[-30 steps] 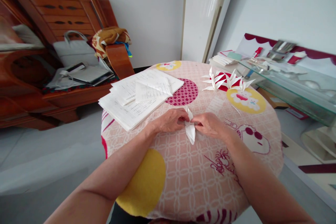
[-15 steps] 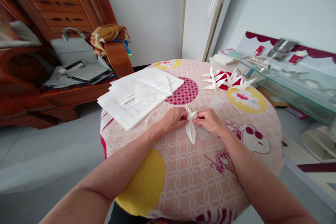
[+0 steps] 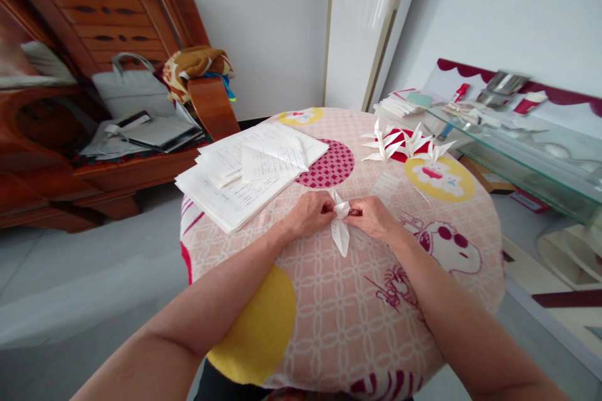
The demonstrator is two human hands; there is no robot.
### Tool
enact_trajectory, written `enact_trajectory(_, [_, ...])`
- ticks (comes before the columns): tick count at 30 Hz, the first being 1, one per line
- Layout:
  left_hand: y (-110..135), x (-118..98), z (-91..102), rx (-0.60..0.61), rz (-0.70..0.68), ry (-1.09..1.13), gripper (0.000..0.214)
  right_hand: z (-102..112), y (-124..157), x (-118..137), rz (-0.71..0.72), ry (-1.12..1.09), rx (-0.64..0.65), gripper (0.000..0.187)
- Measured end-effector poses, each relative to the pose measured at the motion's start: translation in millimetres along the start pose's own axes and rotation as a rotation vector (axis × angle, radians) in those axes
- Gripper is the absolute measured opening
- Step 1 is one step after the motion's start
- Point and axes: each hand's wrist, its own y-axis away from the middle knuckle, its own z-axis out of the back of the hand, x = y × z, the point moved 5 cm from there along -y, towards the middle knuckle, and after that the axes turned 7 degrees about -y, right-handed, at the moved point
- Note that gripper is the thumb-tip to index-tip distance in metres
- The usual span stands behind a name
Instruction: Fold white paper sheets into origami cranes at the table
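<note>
A folded white paper crane [image 3: 341, 235] is held between my two hands over the middle of the round table. My left hand [image 3: 312, 212] pinches its left side, fingers closed. From the right, my right hand [image 3: 370, 215] grips the opposite side with thumb and fingertips. One long pointed flap hangs toward me, and a narrower tip points away. The parts under my fingertips are hidden. Beyond my right hand, several finished-looking white paper cranes [image 3: 383, 143] stand in a group near the table's far right edge.
A stack of handwritten paper sheets [image 3: 226, 203] lies at the table's left. The patterned tablecloth [image 3: 324, 319] covers the round table. At right stands a glass shelf [image 3: 527, 150] with assorted items; a wooden bench [image 3: 108, 182] is on the left. A thin white strip [image 3: 422, 195] lies right of centre.
My right hand has shifted slightly left and closer to my left hand on the paper crane. The crane's upper flap looks a little lower. The camera view has moved slightly.
</note>
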Motion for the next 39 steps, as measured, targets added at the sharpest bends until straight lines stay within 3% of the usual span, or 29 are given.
enact_trajectory(6, [0.8, -3.5, 1.1, 0.017, -0.082, -0.049, 0.012, 0.4, -1.2, 6.1, -0.008, 0.167, 0.004, 0.015])
enact_trajectory(10, [0.9, -4.2, 0.6, 0.025, -0.088, -0.043, 0.013, -1.0, -2.0, 2.7, 0.001, 0.08, 0.034, 0.018])
enact_trajectory(17, [-0.8, 4.3, 0.2, 0.026, -0.001, -0.001, 0.014, 0.9, -0.1, -1.5, -0.112, -0.062, 0.051, 0.029])
enact_trajectory(26, [-5.8, 7.2, 1.7, 0.019, 0.16, 0.01, 0.039, 0.2, -0.9, 0.5, -0.242, -0.122, 0.042, 0.037])
enact_trajectory(35, [-7.6, 12.2, 0.0, -0.051, 0.297, 0.035, 0.019, -4.1, -4.9, -1.2, -0.278, 0.018, -0.056, 0.036])
enact_trajectory(39, [-9.0, 15.1, -0.5, -0.031, 0.339, 0.062, 0.022, -3.4, -5.4, 2.1, -0.315, 0.042, -0.074, 0.034])
